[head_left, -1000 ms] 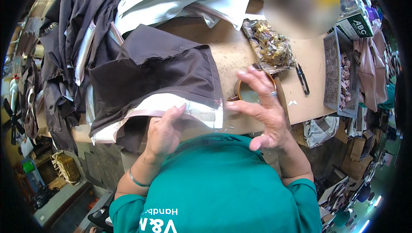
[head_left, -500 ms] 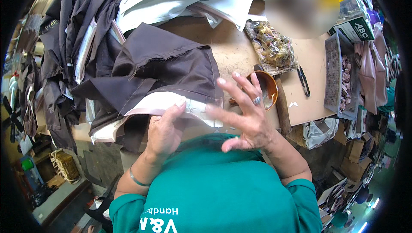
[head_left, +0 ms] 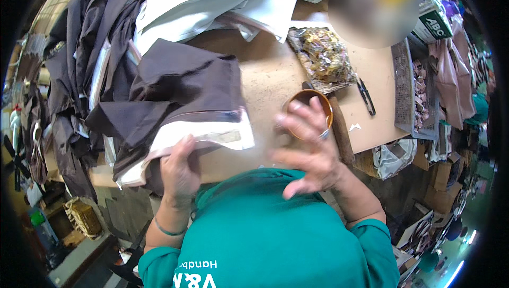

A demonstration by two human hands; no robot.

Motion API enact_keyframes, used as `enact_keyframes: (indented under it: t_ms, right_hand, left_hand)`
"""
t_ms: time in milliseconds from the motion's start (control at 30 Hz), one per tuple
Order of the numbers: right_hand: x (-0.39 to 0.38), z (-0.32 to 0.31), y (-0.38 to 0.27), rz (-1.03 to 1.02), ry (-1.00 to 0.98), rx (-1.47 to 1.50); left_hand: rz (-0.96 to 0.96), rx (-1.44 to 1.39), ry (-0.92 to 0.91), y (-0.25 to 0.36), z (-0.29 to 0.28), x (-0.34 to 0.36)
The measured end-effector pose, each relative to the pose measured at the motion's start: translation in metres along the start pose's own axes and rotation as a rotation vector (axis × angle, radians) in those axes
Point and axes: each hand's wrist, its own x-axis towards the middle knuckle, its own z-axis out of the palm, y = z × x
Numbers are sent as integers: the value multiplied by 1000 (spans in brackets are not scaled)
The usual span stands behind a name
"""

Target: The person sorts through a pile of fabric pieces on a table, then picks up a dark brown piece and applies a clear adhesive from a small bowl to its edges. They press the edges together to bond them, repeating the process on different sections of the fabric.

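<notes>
My left hand (head_left: 180, 174) pinches the lower edge of a dark brown fabric piece (head_left: 204, 84), thumb on top of its white band (head_left: 177, 135). A greyish patch (head_left: 225, 137) shows on that band to the right of my thumb. My right hand (head_left: 313, 155), a ring on one finger, hangs with its fingers spread and somewhat blurred. Nothing shows in its grasp. Just beyond its fingertips is an orange-brown cup (head_left: 327, 108), partly hidden by them, whose contents I cannot make out.
A wooden handle (head_left: 342, 131) lies beside the cup. Behind are a bag of scraps (head_left: 324, 57) and a black slim tool (head_left: 366, 97). A grey basket (head_left: 404, 89) holds pink pieces. Dark fabric (head_left: 69, 76) and white sheets (head_left: 185, 7) are heaped at left and back.
My right hand has drawn away from the white band toward the cup. My left hand and the brown fabric appear farther left, and the greyish patch is now uncovered.
</notes>
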Motion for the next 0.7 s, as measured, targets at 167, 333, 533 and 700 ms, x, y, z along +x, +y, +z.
enact_keyframes:
  t_ms: [167,333,533,700]
  right_hand:
    - [-11,-36,28,348,-200,-464]
    - [-9,-29,33,386,-401,-433]
    - [-13,-56,16,326,-367,-389]
    - [-1,-66,0,192,-213,-214]
  left_hand:
    - [795,720,-137,7,6,16]
    - [973,1001,37,16,27,31]
    - [311,976,-302,85,67,26]
    - [-207,704,-512,95,94,30]
